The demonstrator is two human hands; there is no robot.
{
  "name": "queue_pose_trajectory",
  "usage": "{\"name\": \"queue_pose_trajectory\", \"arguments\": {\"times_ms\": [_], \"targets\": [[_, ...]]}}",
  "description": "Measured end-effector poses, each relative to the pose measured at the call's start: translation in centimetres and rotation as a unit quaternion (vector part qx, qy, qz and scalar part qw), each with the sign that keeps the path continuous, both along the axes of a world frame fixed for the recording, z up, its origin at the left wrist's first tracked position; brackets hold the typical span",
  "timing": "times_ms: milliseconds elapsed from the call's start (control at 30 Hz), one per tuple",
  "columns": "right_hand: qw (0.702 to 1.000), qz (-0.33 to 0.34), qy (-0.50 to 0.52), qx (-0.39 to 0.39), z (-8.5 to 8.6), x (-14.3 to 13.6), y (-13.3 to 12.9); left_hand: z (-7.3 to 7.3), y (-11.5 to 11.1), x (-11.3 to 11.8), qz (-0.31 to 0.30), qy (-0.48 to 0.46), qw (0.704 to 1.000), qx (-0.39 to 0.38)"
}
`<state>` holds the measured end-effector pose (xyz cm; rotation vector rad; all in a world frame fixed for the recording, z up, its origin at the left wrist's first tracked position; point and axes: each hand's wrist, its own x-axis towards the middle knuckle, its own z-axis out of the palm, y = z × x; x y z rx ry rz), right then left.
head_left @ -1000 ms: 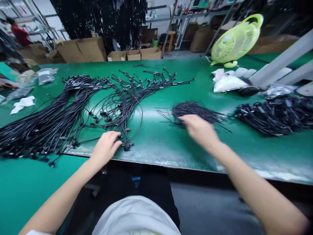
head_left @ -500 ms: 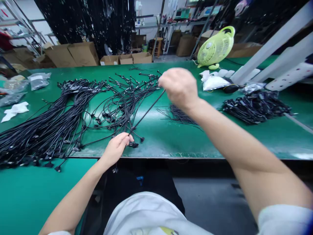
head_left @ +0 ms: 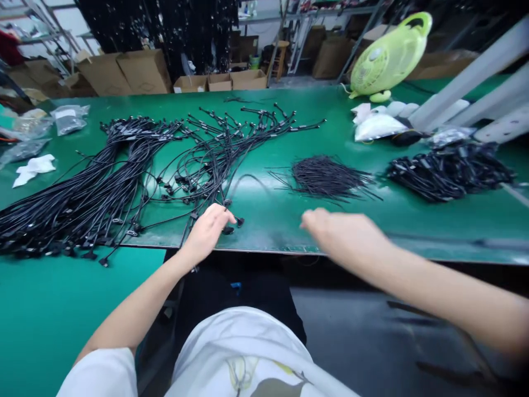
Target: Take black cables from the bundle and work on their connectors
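Left hand [head_left: 210, 230] at the front edge of the green worktop [head_left: 273, 220], fingers curled over the lower end of a loose bunch of black cables [head_left: 225, 160], dark plugs [head_left: 228, 230] just beside the fingertips; can't tell if it's clamped on a cable. Right hand [head_left: 343, 229] well apart from it, above the front part of the worktop, fingers bunched but motion-blurred; can't tell if they're shut or on anything. Pile of thin black strips [head_left: 326, 176] lies beyond the right hand, right of the loose bunch, which fans out toward the back. Thicker cable heap [head_left: 119, 182] to the left, plug ends by the front edge. Coiled black bundles [head_left: 448, 171] on the right. Behind those, white bag [head_left: 378, 128] and light-green fan [head_left: 384, 60]. Far left: white scrap [head_left: 35, 167], clear plastic bag [head_left: 69, 119]. Cardboard boxes [head_left: 144, 71] past the back edge.
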<state>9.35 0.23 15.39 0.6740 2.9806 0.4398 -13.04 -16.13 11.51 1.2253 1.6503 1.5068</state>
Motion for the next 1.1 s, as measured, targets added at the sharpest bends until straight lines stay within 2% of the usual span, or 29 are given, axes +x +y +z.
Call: {"name": "queue_pose_trajectory", "arguments": {"times_ms": [67,133,200,267,300,333,400,467,533,633,700,767,867,933,1000,1033,1100], "targets": [[0.990,0.079,0.008,-0.121,-1.0,0.9,-3.8,-0.1,0.4,2.6,-0.070,0.141,0.988,0.005],[0.976,0.097,0.059,-0.187,-0.8,1.0,-5.3,-0.2,0.3,4.9,-0.177,0.148,0.972,-0.033],[0.962,0.081,0.111,-0.237,-0.2,1.1,-4.4,0.0,-0.1,6.1,-0.258,0.071,0.957,-0.114],[0.932,0.087,0.138,-0.324,-0.3,1.8,-2.1,0.3,-0.7,6.0,-0.301,-0.065,0.936,-0.173],[0.912,0.089,0.149,-0.371,-0.7,2.5,-1.0,0.6,-1.0,5.5,-0.307,-0.153,0.923,-0.174],[0.894,0.081,0.164,-0.410,-1.5,3.3,0.0,0.9,-1.2,4.9,-0.296,-0.243,0.910,-0.157],[0.871,0.038,0.194,-0.450,-3.8,4.9,1.2,1.7,-1.6,3.5,-0.223,-0.388,0.889,-0.093],[0.877,-0.001,0.218,-0.428,-6.6,6.3,1.3,2.5,-1.8,2.2,-0.122,-0.456,0.881,-0.029],[0.902,-0.002,0.233,-0.363,-9.1,7.5,0.7,2.9,-1.7,1.4,-0.063,-0.473,0.879,0.004],[0.938,0.012,0.250,-0.239,-10.8,8.5,-0.3,2.8,-1.4,0.8,-0.050,-0.440,0.896,-0.006],[0.950,0.030,0.250,-0.186,-10.6,8.8,-0.9,2.2,-1.2,0.6,-0.054,-0.407,0.911,-0.031],[0.953,0.060,0.245,-0.167,-9.8,8.7,-1.4,1.4,-0.9,0.6,-0.053,-0.396,0.916,-0.044],[0.952,0.120,0.215,-0.184,-8.3,7.8,-2.7,0.1,-0.3,1.2,-0.044,-0.375,0.925,-0.041],[0.943,0.169,0.178,-0.227,-7.4,6.7,-3.8,-0.6,-0.1,2.2,-0.058,-0.290,0.954,-0.049],[0.923,0.214,0.158,-0.277,-6.4,5.4,-4.8,-1.1,-0.1,3.6,-0.110,-0.143,0.981,-0.071],[0.913,0.228,0.169,-0.295,-6.0,4.7,-5.0,-1.2,-0.2,4.4,-0.152,-0.066,0.983,-0.083],[0.891,0.226,0.224,-0.323,-5.3,3.3,-5.0,-1.3,-0.6,5.8,-0.241,0.044,0.964,-0.103]]}}
